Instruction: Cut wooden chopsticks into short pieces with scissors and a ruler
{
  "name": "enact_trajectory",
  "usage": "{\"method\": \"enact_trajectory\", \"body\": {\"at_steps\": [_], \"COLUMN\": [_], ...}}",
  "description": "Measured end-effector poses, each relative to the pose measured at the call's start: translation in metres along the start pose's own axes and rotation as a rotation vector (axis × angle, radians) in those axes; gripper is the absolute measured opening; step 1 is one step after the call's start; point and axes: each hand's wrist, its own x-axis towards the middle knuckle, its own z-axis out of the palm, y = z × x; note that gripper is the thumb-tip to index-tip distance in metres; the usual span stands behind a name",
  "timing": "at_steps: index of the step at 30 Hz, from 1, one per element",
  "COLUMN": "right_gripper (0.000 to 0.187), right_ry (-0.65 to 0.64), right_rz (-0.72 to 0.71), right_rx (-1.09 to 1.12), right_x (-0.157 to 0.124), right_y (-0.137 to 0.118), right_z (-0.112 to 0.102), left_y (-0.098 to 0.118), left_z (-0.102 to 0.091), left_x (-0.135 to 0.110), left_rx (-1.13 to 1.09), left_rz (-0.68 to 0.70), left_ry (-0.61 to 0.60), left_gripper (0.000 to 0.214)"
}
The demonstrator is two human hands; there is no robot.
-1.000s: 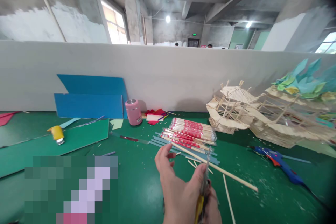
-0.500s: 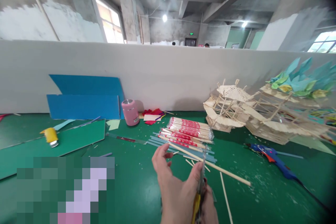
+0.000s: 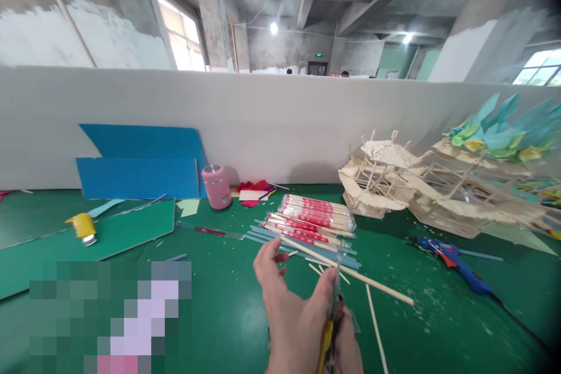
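Near the lower middle, my left hand (image 3: 291,315) has its fingers curled and its thumb forward, holding a pale wooden stick (image 3: 377,284) that slants away to the right. My right hand (image 3: 348,342), mostly hidden behind the left, grips a yellow-handled cutting tool (image 3: 326,339). Its thin metal blade stands upright against the stick, beside my left thumb. Which kind of cutter it is, I cannot make out. Past my fingers lie bundles of wrapped sticks (image 3: 316,213) with red bands, and several translucent glue sticks (image 3: 258,238).
A blue glue gun (image 3: 456,260) with a cord lies at right, before stick-built models (image 3: 379,178). A pink canister (image 3: 217,188), blue boards (image 3: 138,178) and a yellow-handled tool (image 3: 83,227) are at left. One loose stick (image 3: 376,324) lies right of my hands. A white partition (image 3: 272,128) stands behind.
The view has shifted very slightly. My hands, the stick and the cutting tool keep almost the same pose, with the blade still at the stick.
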Motion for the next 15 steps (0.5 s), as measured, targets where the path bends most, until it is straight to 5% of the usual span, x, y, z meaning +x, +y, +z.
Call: {"method": "enact_trajectory", "body": {"at_steps": [4,15], "right_gripper": [0.039,0.058], "right_ry": [-0.062,0.014], "right_rz": [-0.144,-0.204], "right_rx": [-0.041,-0.004], "right_x": [-0.0022,-0.0064], "right_y": [0.0016,-0.0013], "right_z": [-0.0045,-0.0006], "left_y": [-0.0021,0.0038], "left_z": [-0.0011,-0.0062], "left_x": [0.0008,0.0032], "left_rx": [0.040,0.090], "left_rz": [0.012,0.005], "left_ry": [-0.010,-0.023], "left_gripper": [0.060,0.059]}}
